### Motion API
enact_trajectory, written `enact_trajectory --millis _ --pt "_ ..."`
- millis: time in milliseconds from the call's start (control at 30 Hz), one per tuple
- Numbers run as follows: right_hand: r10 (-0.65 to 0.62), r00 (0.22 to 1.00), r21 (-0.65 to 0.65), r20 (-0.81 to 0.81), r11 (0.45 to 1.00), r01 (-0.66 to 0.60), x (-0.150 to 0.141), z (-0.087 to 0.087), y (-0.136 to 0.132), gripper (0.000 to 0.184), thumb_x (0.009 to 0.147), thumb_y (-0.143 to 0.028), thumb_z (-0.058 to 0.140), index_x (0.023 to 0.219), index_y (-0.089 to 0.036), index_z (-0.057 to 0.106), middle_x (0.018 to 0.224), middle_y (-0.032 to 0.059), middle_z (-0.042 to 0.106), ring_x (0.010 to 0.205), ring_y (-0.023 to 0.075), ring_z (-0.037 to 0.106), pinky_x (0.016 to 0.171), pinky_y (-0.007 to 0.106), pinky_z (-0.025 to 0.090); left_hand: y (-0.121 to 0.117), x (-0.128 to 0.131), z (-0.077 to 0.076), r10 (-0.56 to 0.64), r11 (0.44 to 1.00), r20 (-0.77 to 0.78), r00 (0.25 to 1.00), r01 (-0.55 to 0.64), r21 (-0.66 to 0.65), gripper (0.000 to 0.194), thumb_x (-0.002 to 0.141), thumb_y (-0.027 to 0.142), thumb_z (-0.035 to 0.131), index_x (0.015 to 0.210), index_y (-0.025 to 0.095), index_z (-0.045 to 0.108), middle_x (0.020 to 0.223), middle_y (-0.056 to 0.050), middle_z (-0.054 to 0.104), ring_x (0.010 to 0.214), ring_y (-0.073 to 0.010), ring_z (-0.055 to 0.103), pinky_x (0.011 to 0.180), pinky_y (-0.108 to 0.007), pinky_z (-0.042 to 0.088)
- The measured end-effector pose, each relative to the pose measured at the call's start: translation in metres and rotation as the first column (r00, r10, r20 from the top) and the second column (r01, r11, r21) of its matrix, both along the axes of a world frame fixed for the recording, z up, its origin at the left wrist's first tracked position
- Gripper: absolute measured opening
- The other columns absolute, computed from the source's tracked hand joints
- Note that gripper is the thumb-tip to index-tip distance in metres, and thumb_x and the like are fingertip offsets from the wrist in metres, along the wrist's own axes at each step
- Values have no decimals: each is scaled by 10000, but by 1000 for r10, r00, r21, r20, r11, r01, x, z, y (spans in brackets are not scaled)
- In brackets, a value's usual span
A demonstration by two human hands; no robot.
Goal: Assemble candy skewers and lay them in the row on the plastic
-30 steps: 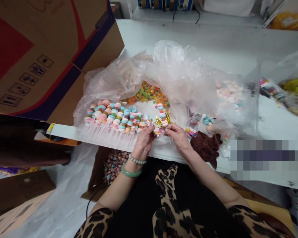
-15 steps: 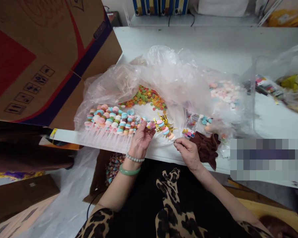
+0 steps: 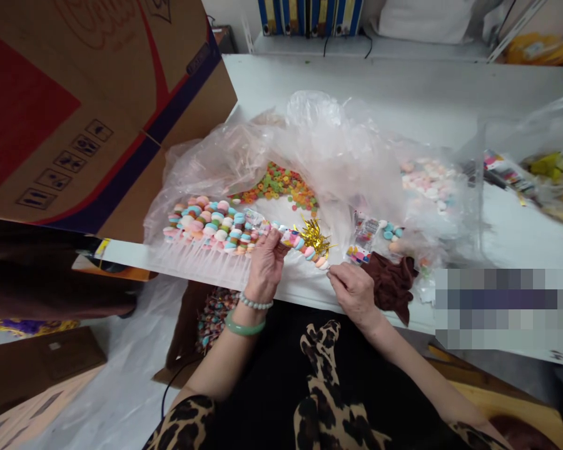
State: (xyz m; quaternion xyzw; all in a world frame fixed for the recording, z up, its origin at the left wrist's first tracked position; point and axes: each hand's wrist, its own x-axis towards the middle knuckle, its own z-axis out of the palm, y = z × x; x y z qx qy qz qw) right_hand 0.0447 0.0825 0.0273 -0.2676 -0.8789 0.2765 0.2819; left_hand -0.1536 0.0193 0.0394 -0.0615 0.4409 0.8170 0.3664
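Note:
My left hand (image 3: 264, 265) is closed on one end of a candy skewer (image 3: 304, 247) of pastel sweets with a gold twist tie (image 3: 313, 235) at its middle. At the skewer's other end my right hand (image 3: 351, 289) pinches the stick. The skewer lies slanted just above the white table's front edge (image 3: 309, 289). To the left lies a row of finished candy skewers (image 3: 211, 228) with clear sleeves pointing toward me.
Crumpled clear plastic bags (image 3: 328, 150) cover ring-shaped sweets (image 3: 281, 184) and pastel candies (image 3: 426, 178). A brown cloth (image 3: 391, 281) lies right of my right hand. A big cardboard box (image 3: 75, 106) stands at the left. A box of wrapped candies (image 3: 216, 309) sits under the table.
My hands, close together a second ago, have drawn apart along the skewer. The skewer has tipped down to lie slanted at the table's edge, my right hand lower at its end.

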Motion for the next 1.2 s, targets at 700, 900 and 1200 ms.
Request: enact_trajectory --millis 700,900,1200 --pt "-34 986 -964 -160 -209 -164 -25 -4 -1 182 654 -245 734 689 -168 573 485 -84 382 424 36 214 443 207 144 -20 -14 -8 -253 967 -193 948 239 -91 300 659 399 831 779 154 707 750 -15 690 621 -108 609 605 -241 501" --pt "-145 988 -956 -61 293 -16 -36 -1 -12 163 672 -312 687 642 -175 604 500 -57 443 473 74 318 475 233 207 -18 -10 -13 -330 943 -82 940 325 -69 324 667 392 836 817 133 713 613 4 628 619 -128 638 650 -254 525" --pt "-135 990 -708 -46 703 63 -40 -18 -12 170 795 -314 575 661 -209 568 588 -39 486 586 132 454 597 260 351 -12 4 -22 -128 992 20 992 128 -22 319 640 398 848 696 153 650 670 6 666 646 -120 635 666 -265 525"
